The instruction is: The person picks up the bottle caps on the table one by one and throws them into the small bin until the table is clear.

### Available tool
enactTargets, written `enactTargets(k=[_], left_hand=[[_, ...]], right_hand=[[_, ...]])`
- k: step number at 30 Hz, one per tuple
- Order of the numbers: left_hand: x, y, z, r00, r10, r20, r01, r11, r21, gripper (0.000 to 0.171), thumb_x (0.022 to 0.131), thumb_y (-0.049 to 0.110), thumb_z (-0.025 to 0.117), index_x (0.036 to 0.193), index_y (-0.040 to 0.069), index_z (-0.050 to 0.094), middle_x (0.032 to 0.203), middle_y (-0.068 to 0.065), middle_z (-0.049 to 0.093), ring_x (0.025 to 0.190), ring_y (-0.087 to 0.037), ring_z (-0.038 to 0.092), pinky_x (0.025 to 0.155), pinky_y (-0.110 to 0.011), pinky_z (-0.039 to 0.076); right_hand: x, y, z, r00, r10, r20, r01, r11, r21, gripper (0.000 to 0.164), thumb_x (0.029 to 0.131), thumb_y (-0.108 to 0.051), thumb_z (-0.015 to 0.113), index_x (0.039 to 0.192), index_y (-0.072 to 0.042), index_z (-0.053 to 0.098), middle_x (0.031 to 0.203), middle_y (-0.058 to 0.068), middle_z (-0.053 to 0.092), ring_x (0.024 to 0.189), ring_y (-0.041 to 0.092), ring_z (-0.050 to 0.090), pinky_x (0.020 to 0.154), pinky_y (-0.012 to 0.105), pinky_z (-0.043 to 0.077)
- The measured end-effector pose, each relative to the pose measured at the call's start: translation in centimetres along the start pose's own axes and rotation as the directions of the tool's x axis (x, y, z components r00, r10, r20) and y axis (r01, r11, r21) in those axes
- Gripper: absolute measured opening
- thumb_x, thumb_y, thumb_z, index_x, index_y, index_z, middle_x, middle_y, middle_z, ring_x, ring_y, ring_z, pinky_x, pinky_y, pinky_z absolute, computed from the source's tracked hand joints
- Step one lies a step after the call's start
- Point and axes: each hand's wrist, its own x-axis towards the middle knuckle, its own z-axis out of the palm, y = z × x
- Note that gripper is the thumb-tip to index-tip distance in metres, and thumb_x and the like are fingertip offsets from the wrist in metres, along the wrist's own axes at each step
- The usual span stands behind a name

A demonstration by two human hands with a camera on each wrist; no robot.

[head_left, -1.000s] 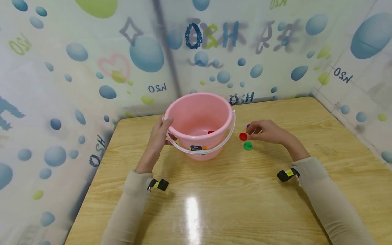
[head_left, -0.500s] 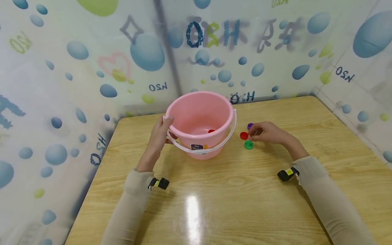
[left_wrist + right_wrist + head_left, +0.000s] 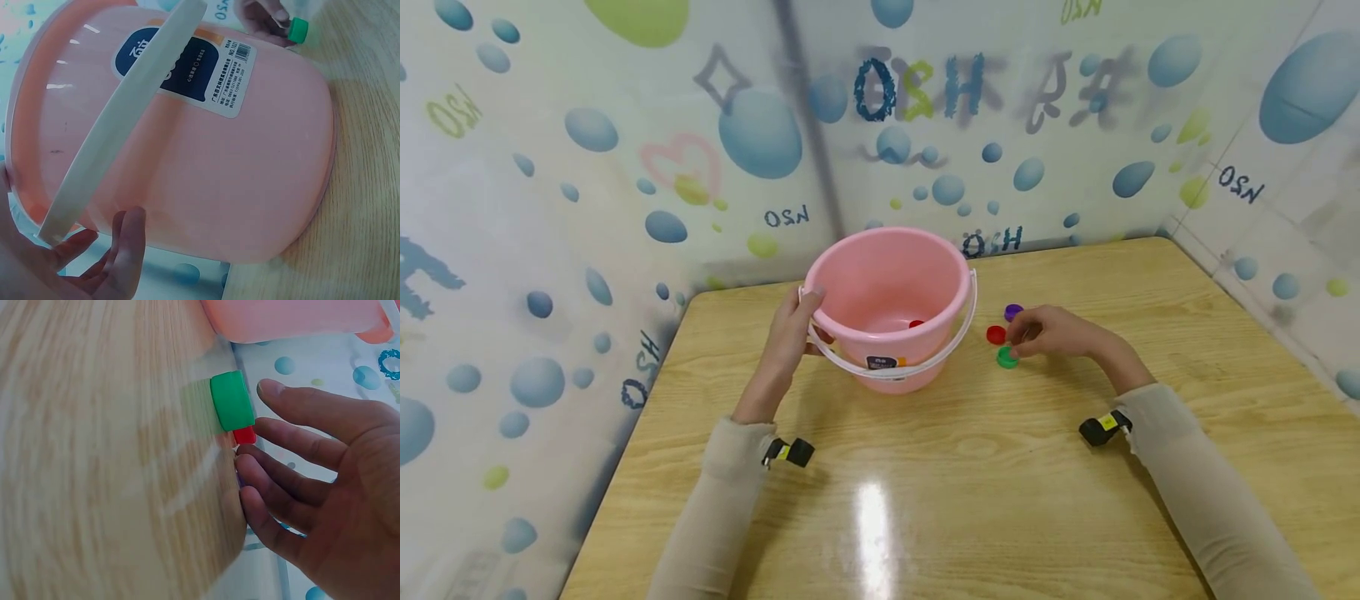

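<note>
A pink bucket point(image 3: 891, 279) with a white handle point(image 3: 917, 367) stands on the table, a red bottle cap point(image 3: 916, 323) inside it. My left hand point(image 3: 790, 329) grips its left rim, thumb over the edge and fingers against the outer wall. My right hand point(image 3: 1060, 333) is right of the bucket, fingers loosely bent over the loose caps. Its thumb and index fingertips are close by the green bottle cap point(image 3: 232, 401) in the right wrist view, not pinching it. A red bottle cap point(image 3: 996, 334) and a purple bottle cap point(image 3: 1013, 312) lie just beyond the green one.
The wooden table point(image 3: 940, 500) has a glare spot near its front. A wall covering point(image 3: 625, 167) with printed blue and green drops rises behind and along the left side. A tiled-looking wall point(image 3: 1292, 208) borders the right.
The right hand has shifted slightly towards me, from beside the loose red cap to the green one. The purple cap now shows fully. My left hand and the bucket have stayed put.
</note>
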Motion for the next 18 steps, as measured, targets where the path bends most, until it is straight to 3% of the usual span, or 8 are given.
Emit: enactTargets(k=[3,10,18], left_hand=[[-0.08,0.06,-0.01,1.000,-0.001,0.001,0.001,1.000,0.003,0.055,0.103,0.053,0.047,0.131,0.006,0.050,0.077,0.000,0.062,0.073,-0.024,0.065,0.057,-0.031,0.060],[-0.18,0.32,-0.03,1.000,0.010,0.002,-0.010,1.000,0.021,0.054,0.104,0.055,0.046,0.132,0.009,0.050,0.078,-0.001,0.061,0.086,-0.044,0.065,0.061,-0.038,0.061],[-0.02,0.14,0.04,1.000,-0.018,-0.005,0.018,1.000,0.012,0.055,0.103,0.055,0.047,0.131,0.008,0.051,0.076,0.001,0.063,0.082,-0.040,0.066,0.061,-0.038,0.062]], right_hand=[[-0.04,-0.18,-0.03,1.000,-0.005,0.027,0.004,1.000,0.014,0.032,0.091,-0.023,0.079,0.114,-0.004,0.070,0.111,0.011,0.070,0.098,0.023,0.061,0.086,0.031,0.053],[-0.02,-0.58,-0.05,0.999,-0.011,0.047,0.010,1.000,0.025,0.036,0.089,-0.020,0.081,0.116,-0.003,0.069,0.111,0.012,0.071,0.097,0.023,0.061,0.087,0.031,0.054],[0.00,-0.34,0.24,0.999,-0.023,0.044,0.022,1.000,0.013,0.036,0.088,-0.019,0.082,0.117,-0.002,0.069,0.113,0.012,0.071,0.097,0.022,0.063,0.087,0.031,0.055]])
